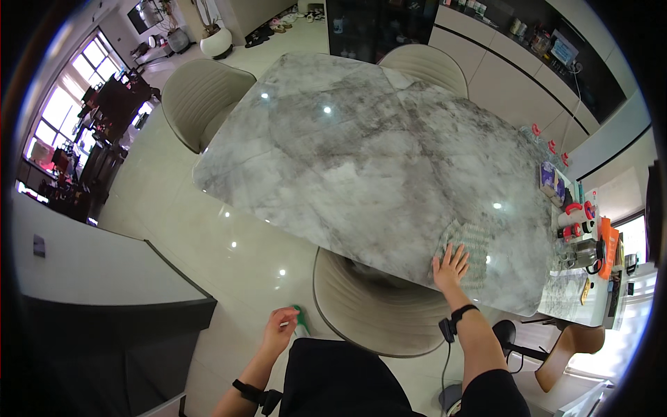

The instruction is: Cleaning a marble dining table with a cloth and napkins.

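My right hand (450,265) lies flat with fingers spread on a grey patterned cloth (472,251), which sits on the grey marble table (361,153) near its front edge. My left hand (279,329) hangs low beside my body, well off the table, and is closed around a small green object (297,311); most of that object is hidden by the fingers. A black band with a cable is strapped to each wrist.
A beige chair (375,313) stands tucked under the table right in front of me. Two more beige chairs (201,97) stand at the far side. Bottles, a jug and boxes (577,222) crowd the table's right end. A dark half wall (104,313) rises at left.
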Action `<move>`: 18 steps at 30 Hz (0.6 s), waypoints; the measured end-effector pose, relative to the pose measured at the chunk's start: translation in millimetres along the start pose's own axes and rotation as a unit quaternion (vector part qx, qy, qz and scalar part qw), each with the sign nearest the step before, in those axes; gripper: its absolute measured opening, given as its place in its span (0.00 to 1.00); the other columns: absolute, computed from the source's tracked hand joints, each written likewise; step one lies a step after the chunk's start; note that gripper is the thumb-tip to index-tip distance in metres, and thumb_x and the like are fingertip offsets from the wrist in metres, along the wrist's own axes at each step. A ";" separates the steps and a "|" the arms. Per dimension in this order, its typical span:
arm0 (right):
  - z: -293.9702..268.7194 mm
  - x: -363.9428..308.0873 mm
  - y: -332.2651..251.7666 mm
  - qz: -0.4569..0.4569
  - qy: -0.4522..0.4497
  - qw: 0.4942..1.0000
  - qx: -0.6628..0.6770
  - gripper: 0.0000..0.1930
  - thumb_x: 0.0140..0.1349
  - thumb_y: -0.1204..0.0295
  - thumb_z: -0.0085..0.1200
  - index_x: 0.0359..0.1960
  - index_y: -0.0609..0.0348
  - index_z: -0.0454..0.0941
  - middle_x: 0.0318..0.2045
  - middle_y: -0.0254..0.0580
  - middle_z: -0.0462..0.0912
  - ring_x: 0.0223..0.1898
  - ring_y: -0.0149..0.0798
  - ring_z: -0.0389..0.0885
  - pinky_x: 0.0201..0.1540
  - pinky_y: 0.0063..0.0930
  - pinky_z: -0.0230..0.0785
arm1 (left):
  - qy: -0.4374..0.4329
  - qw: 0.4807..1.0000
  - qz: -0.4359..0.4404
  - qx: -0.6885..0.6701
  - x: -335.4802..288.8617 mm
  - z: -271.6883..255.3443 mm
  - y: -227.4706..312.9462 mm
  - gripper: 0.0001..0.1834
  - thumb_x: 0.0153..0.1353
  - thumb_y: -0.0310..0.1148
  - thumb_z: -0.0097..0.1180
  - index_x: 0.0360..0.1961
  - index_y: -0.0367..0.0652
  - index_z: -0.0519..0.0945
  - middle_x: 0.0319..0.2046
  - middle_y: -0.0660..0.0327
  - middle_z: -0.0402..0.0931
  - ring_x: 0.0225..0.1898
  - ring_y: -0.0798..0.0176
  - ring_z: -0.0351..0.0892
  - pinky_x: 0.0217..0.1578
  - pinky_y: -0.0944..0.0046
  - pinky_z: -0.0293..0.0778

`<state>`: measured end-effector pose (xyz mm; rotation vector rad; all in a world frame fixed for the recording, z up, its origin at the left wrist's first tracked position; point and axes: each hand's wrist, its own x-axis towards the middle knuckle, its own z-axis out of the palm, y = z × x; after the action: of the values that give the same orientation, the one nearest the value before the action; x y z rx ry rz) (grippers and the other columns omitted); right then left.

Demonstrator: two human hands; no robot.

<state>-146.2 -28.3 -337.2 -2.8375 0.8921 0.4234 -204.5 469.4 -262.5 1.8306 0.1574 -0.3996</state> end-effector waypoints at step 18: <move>33.8 -12.2 -414.7 -0.104 0.077 0.992 -0.001 0.41 0.68 0.46 0.38 0.74 0.58 0.44 0.75 0.57 0.36 0.76 0.56 0.31 0.73 0.55 0.23 | -0.063 0.997 -0.020 0.046 168.4 -301.9 -13.4 0.12 0.64 0.23 0.55 0.49 0.41 0.77 0.49 0.61 0.76 0.45 0.65 0.80 0.44 0.67 0.76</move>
<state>76.2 323.5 -346.6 -2.9564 0.6085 0.1811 5.7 744.1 -259.3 1.8890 0.0900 -0.5579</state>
